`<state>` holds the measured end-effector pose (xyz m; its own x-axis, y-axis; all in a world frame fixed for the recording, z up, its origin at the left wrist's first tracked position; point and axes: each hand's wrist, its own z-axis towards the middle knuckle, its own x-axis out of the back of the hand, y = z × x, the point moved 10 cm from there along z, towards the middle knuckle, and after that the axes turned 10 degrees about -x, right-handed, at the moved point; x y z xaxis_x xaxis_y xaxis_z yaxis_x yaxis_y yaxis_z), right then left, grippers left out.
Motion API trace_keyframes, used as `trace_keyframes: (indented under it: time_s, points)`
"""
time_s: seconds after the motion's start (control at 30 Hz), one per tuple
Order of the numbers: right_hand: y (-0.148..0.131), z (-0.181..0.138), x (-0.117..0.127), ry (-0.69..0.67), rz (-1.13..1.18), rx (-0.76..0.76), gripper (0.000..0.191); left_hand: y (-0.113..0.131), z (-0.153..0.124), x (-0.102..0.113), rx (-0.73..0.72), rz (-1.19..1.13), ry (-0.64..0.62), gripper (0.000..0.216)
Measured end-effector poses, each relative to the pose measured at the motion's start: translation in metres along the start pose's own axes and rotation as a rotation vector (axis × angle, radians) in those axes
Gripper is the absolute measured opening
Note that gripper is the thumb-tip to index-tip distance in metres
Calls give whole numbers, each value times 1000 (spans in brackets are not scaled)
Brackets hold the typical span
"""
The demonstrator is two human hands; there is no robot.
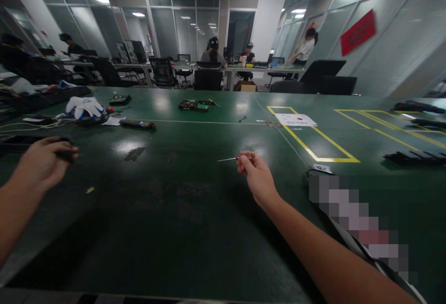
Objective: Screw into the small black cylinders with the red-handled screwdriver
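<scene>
Above the left part of the green table, my left hand is closed around a small black object, whose kind is too blurred to tell. Nearer the middle, my right hand pinches a thin screwdriver by its reddish handle. The screwdriver's slim metal shaft points left, roughly level, with its tip touching nothing. Most of its handle is hidden by my fingers. Between the two hands, a dark patch marks the tabletop, and a small yellowish scrap lies closer to me.
White-and-blue gloves, a dark cylindrical tool and a black device lie at the left. Green circuit boards sit farther back. Yellow tape and a white sheet are right. Several people work behind.
</scene>
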<state>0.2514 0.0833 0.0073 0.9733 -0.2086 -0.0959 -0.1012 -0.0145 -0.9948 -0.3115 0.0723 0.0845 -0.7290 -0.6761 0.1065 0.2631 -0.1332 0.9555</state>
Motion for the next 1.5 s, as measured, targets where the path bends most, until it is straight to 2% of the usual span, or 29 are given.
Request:
trace_keyframes:
  time_s: [0.07,0.13,0.2,0.33,0.47,0.6,0.77,1.0,1.23,1.5]
  points:
    - [-10,-3,-1,-1,-82,63,29,-13,-12,-32,91,-111,-91,38]
    - [-20,-8,-2,9,-154,119,29,-13,-34,-69,133,-179,-187,36]
    - [-29,-12,-1,29,-205,160,29,-4,-63,-112,154,-239,-337,37]
    - [-41,-22,-3,36,-256,215,30,17,-119,-179,148,-339,-525,42]
    - [-45,-29,-6,10,-247,227,32,32,-168,-231,86,-416,-717,45]
    - [-47,-32,-7,-10,-172,215,33,34,-211,-264,-77,-396,-902,45]
    - [-50,-36,-6,-7,-75,222,31,13,-243,-278,-128,-329,-1046,49]
    - [-51,-39,-6,-32,79,251,23,18,-253,-273,-195,-233,-1088,44]
    - [-58,-48,-11,-2,-147,326,20,20,-251,-273,-206,-266,-1071,44]
    - [-62,-51,-10,34,-230,340,20,17,-248,-272,-222,-265,-1062,45]
